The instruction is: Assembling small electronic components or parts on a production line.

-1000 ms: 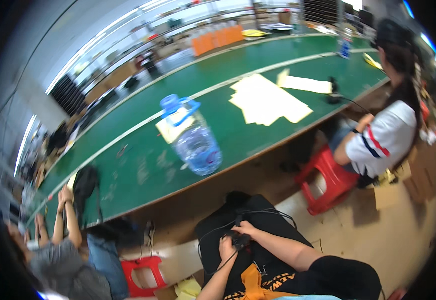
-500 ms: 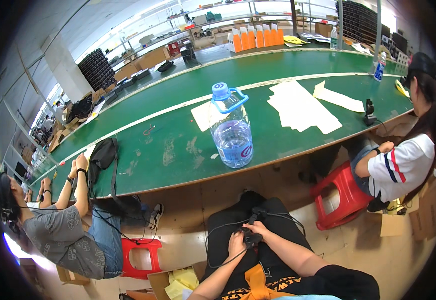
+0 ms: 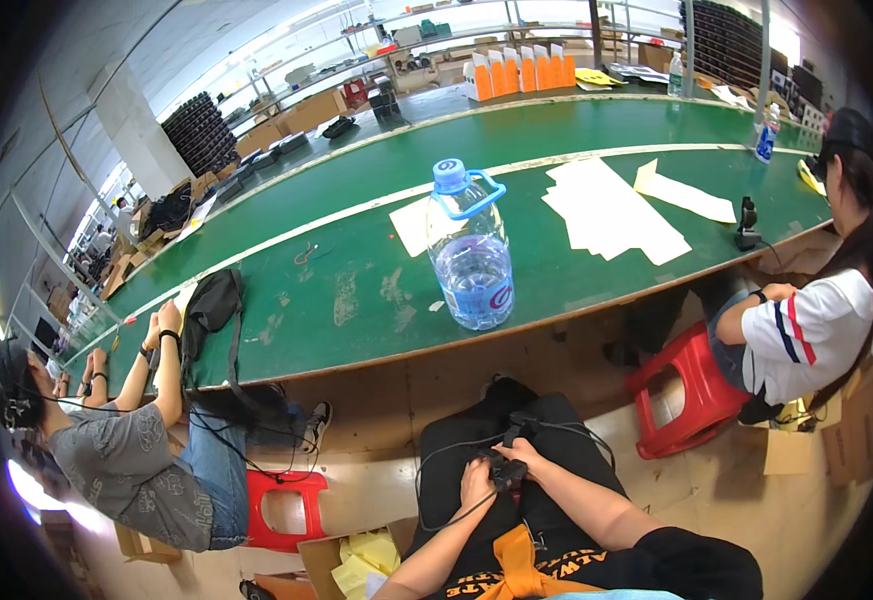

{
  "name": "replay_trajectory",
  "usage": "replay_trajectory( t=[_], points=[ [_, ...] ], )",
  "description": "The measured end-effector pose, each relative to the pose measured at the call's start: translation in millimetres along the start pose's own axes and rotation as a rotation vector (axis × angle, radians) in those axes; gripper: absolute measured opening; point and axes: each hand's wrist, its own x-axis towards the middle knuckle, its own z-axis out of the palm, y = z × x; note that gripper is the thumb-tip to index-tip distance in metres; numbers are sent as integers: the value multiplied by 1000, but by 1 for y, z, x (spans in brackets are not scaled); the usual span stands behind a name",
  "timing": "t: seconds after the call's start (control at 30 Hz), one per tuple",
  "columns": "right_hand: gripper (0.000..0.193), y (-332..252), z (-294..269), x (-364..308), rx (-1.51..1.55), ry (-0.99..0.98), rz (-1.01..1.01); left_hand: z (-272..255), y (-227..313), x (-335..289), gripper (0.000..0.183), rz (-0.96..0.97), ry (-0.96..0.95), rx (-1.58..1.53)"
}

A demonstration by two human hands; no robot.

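Both my hands rest together over my lap, against my black trousers. My left hand point(image 3: 477, 484) has its fingers closed at a small black device point(image 3: 505, 472) with a thin cable. From the other side, my right hand point(image 3: 522, 455) is closed on the same device, its fingers curled over the top. The exact kind of device cannot be made out. Just beyond the hands, a second black piece point(image 3: 520, 426) with looping black cables point(image 3: 582, 432) lies on my thighs. On the table in front stands a large clear water bottle point(image 3: 475, 270) with a blue cap and handle, partly filled.
The green table point(image 3: 357, 340) carries white paper sheets point(image 3: 612, 215), a black bag point(image 3: 214, 300) and a black stand-like device point(image 3: 748, 225). People sit left point(image 3: 142, 470) and right point(image 3: 807, 310), near red stools point(image 3: 682, 390). A carton with yellow paper point(image 3: 362, 560) stands beside my left leg.
The view has shifted slightly, so the scene sits a little to the right. My hands stay together at the black device in nearly the same pose.
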Motion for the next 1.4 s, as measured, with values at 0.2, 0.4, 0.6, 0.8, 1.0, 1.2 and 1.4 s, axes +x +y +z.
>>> replay_trajectory(
  t=[0.2, 0.4, 0.6, 0.8, 1.0, 1.2, 1.4],
  points=[
    [14, 5, -4, 0, -69, -1, -43, 2, -1, -3, 28, 0, -4, 1],
    [13, 0, 6, -3, -41, 19, 1, -5, -4, -5, 29, -15, -10, -1],
    [12, 2, -1, -1, -36, 62, -32, -6, 2, 1, 28, 19, -14, -19],
    [39, 1, -2, 21, -299, 16, -125, 38, -43, 12, 26, -113, -4, -337],
    [22, 17, 1, 17, 149, -226, -206, 23, -17, 4, 26, -23, 39, -32],
    [24, 22, 4, 17, 123, -88, -198, 34, -20, 6, 25, 53, 90, -85],
    [25, 27, 8, 26, 29, -70, -204, 30, -30, 6, 25, 66, 115, -128]
  ],
)
